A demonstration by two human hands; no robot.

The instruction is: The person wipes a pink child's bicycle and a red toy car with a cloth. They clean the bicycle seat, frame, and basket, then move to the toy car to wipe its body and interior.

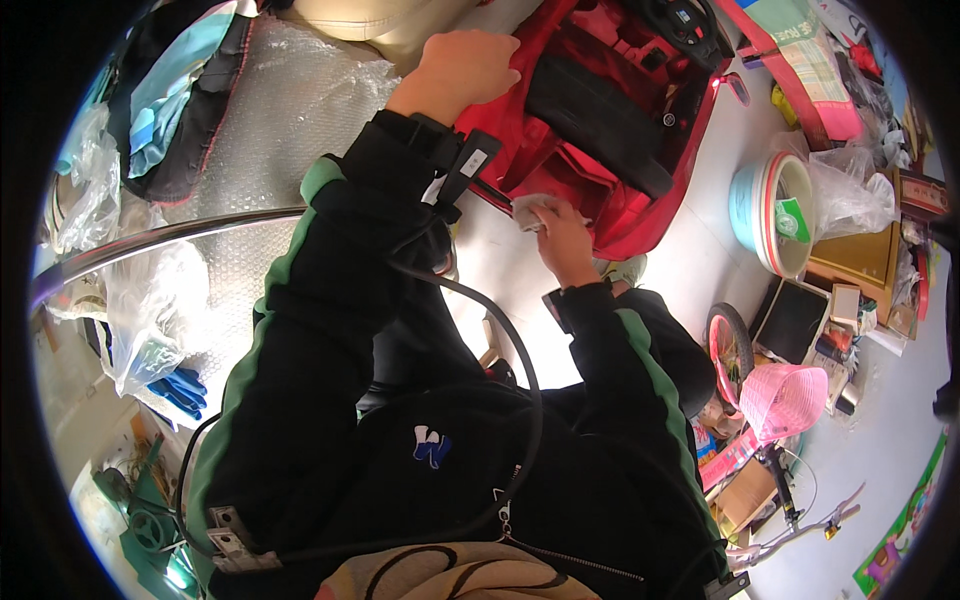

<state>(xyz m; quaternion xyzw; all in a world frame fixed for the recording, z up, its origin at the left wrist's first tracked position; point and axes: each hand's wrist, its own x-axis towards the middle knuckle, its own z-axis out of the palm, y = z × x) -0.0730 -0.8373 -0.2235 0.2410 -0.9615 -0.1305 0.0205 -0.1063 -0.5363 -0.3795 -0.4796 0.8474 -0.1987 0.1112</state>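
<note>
A red plastic ride-on toy car (pixel 559 154) stands before me, with a black seat (pixel 592 112) and a black steering wheel (pixel 682 34). My right hand (pixel 566 244) pinches a crumpled white cloth (pixel 531 211) at the car's near rear edge. The cloth lies close against the red body. Higher up, my left hand (pixel 465 71) is at the car's left side, its fingers bent over the red edge. What the left fingertips touch is hidden.
Bubble wrap (pixel 300 105) covers a surface at left, bordered by a curved metal rail (pixel 187 229). Stacked plastic basins (pixel 765 217) stand at right. Below them are a bicycle wheel (pixel 724 349) and pink basket (pixel 784 401). A black cable (pixel 517 337) hangs before my body.
</note>
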